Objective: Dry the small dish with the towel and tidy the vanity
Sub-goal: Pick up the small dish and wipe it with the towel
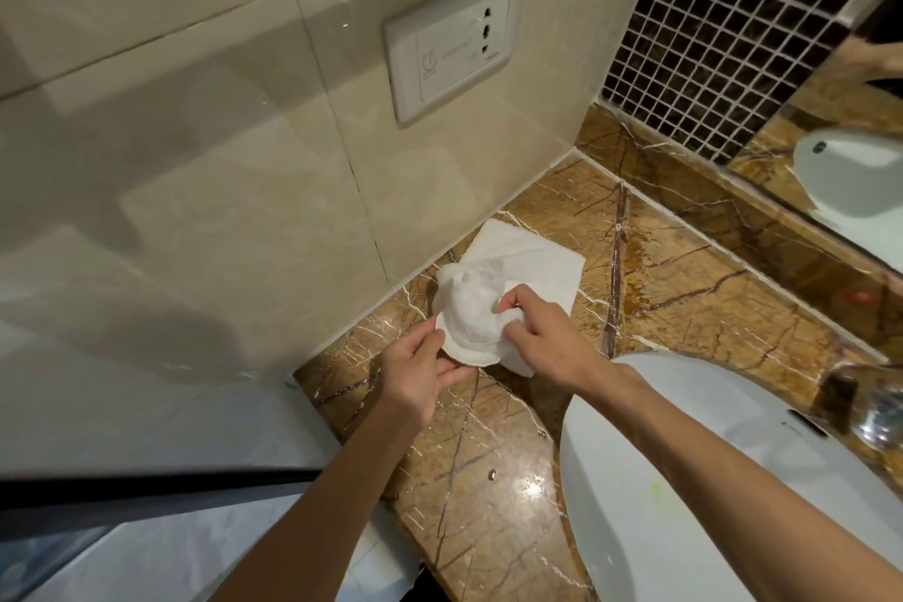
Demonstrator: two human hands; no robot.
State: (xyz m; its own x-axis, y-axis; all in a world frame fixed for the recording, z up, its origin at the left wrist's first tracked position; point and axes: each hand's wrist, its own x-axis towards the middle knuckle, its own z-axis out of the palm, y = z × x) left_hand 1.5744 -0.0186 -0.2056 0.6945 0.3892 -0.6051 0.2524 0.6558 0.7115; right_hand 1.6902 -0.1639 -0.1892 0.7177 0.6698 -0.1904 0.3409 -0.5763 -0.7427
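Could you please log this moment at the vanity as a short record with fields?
setting: marble vanity top beside a white basin
left hand: holds the small dish by its rim
right hand: presses the white towel into the dish
towel: partly spread on the counter by the wall
wall: socket plate above
stage: drying under way
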